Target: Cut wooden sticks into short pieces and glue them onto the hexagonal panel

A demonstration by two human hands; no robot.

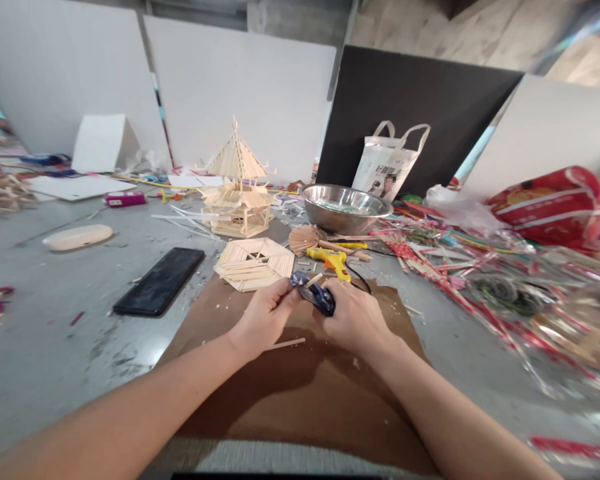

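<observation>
My right hand [355, 313] is closed round a dark blue cutter [324, 299], tilted over the brown sheet [300, 400]. My left hand [265, 317] is pinched at the cutter's other end. A short wooden stick [314, 281] juts up there, in line with my left fingers; its lower end is hidden. Another thin stick [287, 344] lies on the sheet below. Just beyond my hands rests a flat polygonal panel of sticks [255, 265] with a hole in its middle. Behind it stands a stick-built pagoda [237, 187] with tiered roofs.
A yellow glue gun [333, 260] lies right past my hands, its dark cord trailing right. Farther back are a steel bowl [347, 212] and a white bag [387, 160]. A phone [160, 281] is at left. Red wrappers and strips [460, 293] clutter the right.
</observation>
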